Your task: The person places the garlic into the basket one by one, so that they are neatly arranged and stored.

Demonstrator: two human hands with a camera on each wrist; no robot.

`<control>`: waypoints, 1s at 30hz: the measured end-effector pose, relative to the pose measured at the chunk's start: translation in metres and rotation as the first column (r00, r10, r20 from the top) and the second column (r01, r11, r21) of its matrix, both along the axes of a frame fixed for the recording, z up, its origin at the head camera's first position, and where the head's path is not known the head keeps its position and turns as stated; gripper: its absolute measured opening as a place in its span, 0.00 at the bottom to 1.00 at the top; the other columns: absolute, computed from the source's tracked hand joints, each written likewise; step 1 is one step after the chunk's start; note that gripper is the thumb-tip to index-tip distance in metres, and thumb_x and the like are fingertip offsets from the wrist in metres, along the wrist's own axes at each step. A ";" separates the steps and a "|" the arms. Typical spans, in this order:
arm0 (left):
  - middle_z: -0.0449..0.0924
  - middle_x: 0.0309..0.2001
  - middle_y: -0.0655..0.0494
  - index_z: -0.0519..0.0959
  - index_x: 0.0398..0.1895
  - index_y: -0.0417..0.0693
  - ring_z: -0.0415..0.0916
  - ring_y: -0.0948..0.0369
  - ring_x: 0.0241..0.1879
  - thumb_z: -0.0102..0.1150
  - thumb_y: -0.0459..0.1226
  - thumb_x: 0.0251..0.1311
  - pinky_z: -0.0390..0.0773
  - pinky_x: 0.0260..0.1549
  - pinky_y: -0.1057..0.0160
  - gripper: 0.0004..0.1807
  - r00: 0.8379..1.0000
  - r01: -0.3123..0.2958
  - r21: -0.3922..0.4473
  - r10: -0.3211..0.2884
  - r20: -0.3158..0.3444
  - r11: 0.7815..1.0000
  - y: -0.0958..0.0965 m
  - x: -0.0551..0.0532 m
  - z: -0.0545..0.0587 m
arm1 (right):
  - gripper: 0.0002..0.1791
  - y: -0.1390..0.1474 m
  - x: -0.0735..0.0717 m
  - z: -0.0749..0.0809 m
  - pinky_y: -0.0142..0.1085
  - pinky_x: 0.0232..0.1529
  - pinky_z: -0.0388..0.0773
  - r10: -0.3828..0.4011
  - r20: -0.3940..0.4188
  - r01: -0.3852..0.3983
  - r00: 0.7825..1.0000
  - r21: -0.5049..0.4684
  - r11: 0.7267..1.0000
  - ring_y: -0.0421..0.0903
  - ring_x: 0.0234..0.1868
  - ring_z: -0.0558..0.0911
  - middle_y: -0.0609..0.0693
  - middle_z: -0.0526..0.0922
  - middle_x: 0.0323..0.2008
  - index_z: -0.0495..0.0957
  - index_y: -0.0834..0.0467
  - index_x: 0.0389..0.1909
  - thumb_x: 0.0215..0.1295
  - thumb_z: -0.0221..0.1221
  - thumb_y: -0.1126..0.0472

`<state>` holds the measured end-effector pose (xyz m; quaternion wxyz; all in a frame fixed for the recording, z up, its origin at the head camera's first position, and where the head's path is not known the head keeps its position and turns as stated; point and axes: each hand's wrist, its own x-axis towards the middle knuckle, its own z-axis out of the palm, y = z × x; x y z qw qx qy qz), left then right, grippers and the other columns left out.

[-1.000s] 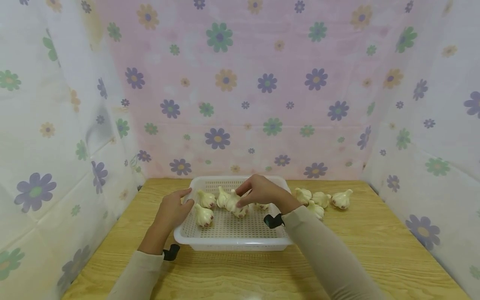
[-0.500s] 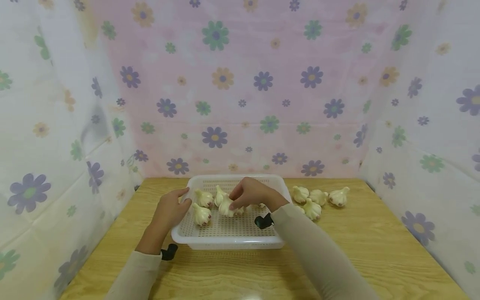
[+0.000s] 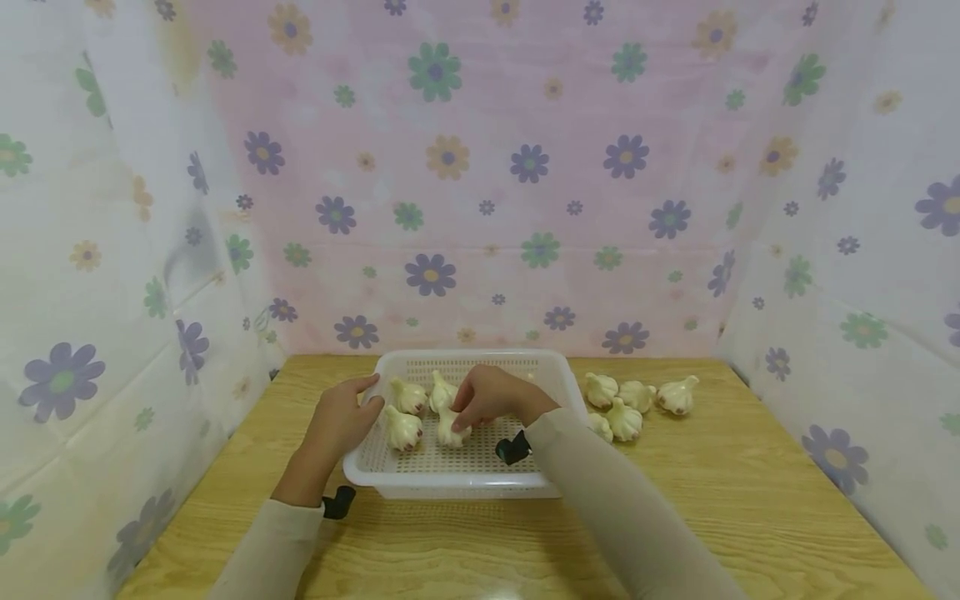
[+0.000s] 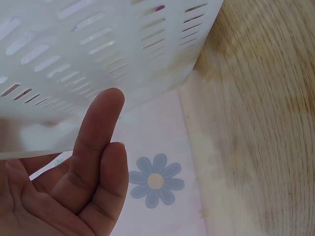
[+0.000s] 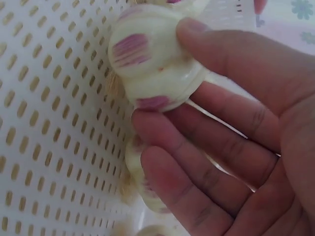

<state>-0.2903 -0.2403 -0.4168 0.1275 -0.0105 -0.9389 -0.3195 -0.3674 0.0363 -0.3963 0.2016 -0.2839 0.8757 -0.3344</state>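
A white perforated plastic basket [image 3: 480, 481] stands on the table with several pale garlic bulbs inside. My right hand [image 3: 491, 394] reaches into it, thumb and fingers pinching a garlic bulb [image 3: 451, 429] low over the basket floor. In the right wrist view, this garlic bulb [image 5: 152, 59] shows purple patches and its root end faces the perforated floor. Two more bulbs, one at the back [image 3: 408, 395] and one in front [image 3: 403, 428], sit along the basket's left side. My left hand [image 3: 347, 419] holds the basket's left rim, its fingers [image 4: 101, 115] against the outer wall.
To the right of the basket, several garlic bulbs [image 3: 626, 419] lie in a loose group on the wooden table [image 3: 712, 483]. Flower-patterned cloth [image 3: 480, 208] closes off the back and both sides.
My right hand has moved left and lower inside the basket, carrying the garlic bulb down toward the floor. My left hand stays at the left rim.
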 end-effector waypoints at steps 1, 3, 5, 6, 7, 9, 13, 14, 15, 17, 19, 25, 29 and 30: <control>0.72 0.71 0.39 0.75 0.71 0.46 0.77 0.48 0.51 0.53 0.45 0.69 0.77 0.35 0.58 0.29 1.000 0.002 -0.003 -0.002 0.000 1.000 0.000 0.000 0.000 | 0.13 -0.001 -0.001 -0.001 0.51 0.44 0.87 -0.004 -0.008 0.004 1.000 0.010 1.000 0.59 0.38 0.89 0.46 0.90 0.30 0.91 0.53 0.40 0.52 0.79 0.58; 0.72 0.71 0.39 0.75 0.71 0.46 0.77 0.48 0.51 0.52 0.45 0.69 0.77 0.36 0.58 0.29 1.000 0.005 -0.004 -0.005 0.002 1.000 0.001 -0.001 0.001 | 0.12 -0.003 -0.001 -0.002 0.51 0.43 0.87 -0.012 -0.028 0.012 1.000 0.026 1.000 0.58 0.37 0.89 0.46 0.89 0.29 0.91 0.53 0.38 0.52 0.79 0.57; 0.72 0.71 0.39 0.75 0.72 0.46 0.78 0.47 0.52 0.52 0.45 0.70 0.78 0.35 0.58 0.29 1.000 0.005 -0.001 -0.005 0.007 1.000 0.001 -0.001 0.001 | 0.11 -0.005 -0.002 -0.002 0.51 0.42 0.87 -0.012 -0.041 0.014 0.999 0.033 0.999 0.58 0.36 0.89 0.48 0.90 0.28 0.91 0.53 0.37 0.52 0.78 0.57; 0.72 0.71 0.39 0.75 0.72 0.47 0.78 0.47 0.52 0.52 0.45 0.70 0.78 0.35 0.58 0.29 1.000 0.002 -0.001 -0.002 0.008 1.000 0.001 -0.001 0.001 | 0.11 -0.005 -0.003 -0.003 0.51 0.42 0.87 -0.010 -0.048 0.012 0.999 0.035 0.999 0.57 0.35 0.89 0.49 0.90 0.27 0.91 0.53 0.37 0.53 0.78 0.57; 0.72 0.71 0.39 0.75 0.72 0.47 0.78 0.47 0.52 0.52 0.45 0.70 0.78 0.36 0.58 0.29 1.000 0.000 -0.001 0.000 0.009 1.000 0.001 -0.001 0.001 | 0.11 -0.006 -0.003 -0.003 0.50 0.42 0.87 -0.009 -0.050 0.011 0.999 0.034 0.999 0.57 0.35 0.90 0.49 0.90 0.27 0.90 0.53 0.37 0.54 0.78 0.57; 0.72 0.72 0.39 0.75 0.72 0.47 0.77 0.47 0.53 0.52 0.45 0.70 0.78 0.37 0.57 0.29 1.000 -0.006 -0.001 0.006 0.011 1.000 0.000 -0.001 0.001 | 0.11 -0.007 -0.003 -0.003 0.48 0.41 0.87 -0.005 -0.052 0.007 0.999 0.030 1.000 0.56 0.35 0.90 0.50 0.90 0.27 0.90 0.53 0.38 0.55 0.77 0.57; 0.71 0.72 0.39 0.74 0.72 0.47 0.78 0.46 0.56 0.52 0.45 0.70 0.80 0.41 0.54 0.29 1.000 -0.008 0.001 0.008 0.014 1.000 -0.001 -0.001 0.000 | 0.10 -0.009 -0.003 -0.003 0.43 0.40 0.87 -0.008 -0.036 0.008 0.999 0.020 1.000 0.51 0.34 0.90 0.47 0.90 0.28 0.90 0.54 0.38 0.56 0.77 0.58; 0.71 0.72 0.39 0.74 0.72 0.47 0.78 0.47 0.57 0.52 0.45 0.70 0.80 0.42 0.54 0.29 1.000 -0.008 0.002 0.008 0.014 1.000 0.000 -0.001 0.000 | 0.10 -0.009 -0.003 -0.003 0.43 0.39 0.87 -0.010 -0.030 0.011 0.999 0.016 1.000 0.50 0.34 0.90 0.47 0.90 0.29 0.90 0.54 0.38 0.55 0.77 0.59; 0.72 0.72 0.39 0.74 0.72 0.47 0.78 0.47 0.57 0.52 0.45 0.70 0.81 0.42 0.54 0.29 1.000 -0.007 0.002 0.007 0.014 1.000 0.000 -0.001 0.000 | 0.10 -0.009 -0.002 -0.003 0.42 0.39 0.87 -0.013 -0.026 0.013 1.000 0.015 1.000 0.49 0.34 0.90 0.46 0.90 0.29 0.90 0.55 0.38 0.56 0.76 0.60; 0.72 0.71 0.39 0.75 0.72 0.46 0.78 0.47 0.54 0.52 0.45 0.70 0.80 0.40 0.55 0.29 1.000 -0.005 0.007 0.005 0.011 1.000 0.001 -0.001 0.000 | 0.09 -0.008 -0.002 -0.004 0.42 0.40 0.88 -0.016 -0.019 0.016 1.000 0.011 1.000 0.47 0.34 0.90 0.46 0.90 0.30 0.90 0.55 0.38 0.56 0.76 0.61; 0.72 0.71 0.39 0.75 0.72 0.46 0.78 0.48 0.53 0.53 0.45 0.70 0.79 0.38 0.57 0.29 1.000 -0.003 0.008 0.003 0.007 1.000 0.001 -0.001 0.000 | 0.09 -0.008 -0.002 -0.004 0.42 0.40 0.88 -0.017 -0.020 0.017 1.000 0.010 1.000 0.47 0.34 0.89 0.46 0.90 0.30 0.90 0.56 0.38 0.56 0.76 0.62; 0.72 0.71 0.39 0.75 0.72 0.47 0.78 0.48 0.47 0.53 0.45 0.70 0.74 0.27 0.61 0.29 1.000 0.007 0.016 -0.007 0.008 1.000 0.002 0.000 0.000 | 0.11 -0.007 -0.002 -0.003 0.45 0.42 0.88 -0.003 -0.016 0.003 1.000 0.001 1.000 0.47 0.35 0.90 0.46 0.89 0.31 0.89 0.57 0.40 0.56 0.76 0.62; 0.73 0.71 0.40 0.75 0.72 0.47 0.78 0.49 0.48 0.53 0.45 0.70 0.75 0.30 0.61 0.29 1.000 0.004 0.006 -0.004 0.007 1.000 0.001 0.000 0.000 | 0.11 -0.007 -0.001 -0.002 0.45 0.43 0.88 0.000 -0.002 0.000 1.000 -0.009 1.000 0.47 0.35 0.90 0.47 0.90 0.33 0.89 0.56 0.41 0.57 0.75 0.63; 0.73 0.71 0.40 0.75 0.72 0.47 0.78 0.49 0.49 0.53 0.45 0.70 0.75 0.30 0.61 0.29 1.000 0.003 0.006 -0.003 0.008 1.000 0.001 0.000 0.000 | 0.11 -0.007 -0.001 -0.002 0.45 0.43 0.88 0.002 0.001 -0.001 1.000 -0.010 1.000 0.47 0.36 0.90 0.46 0.90 0.33 0.89 0.56 0.41 0.57 0.75 0.62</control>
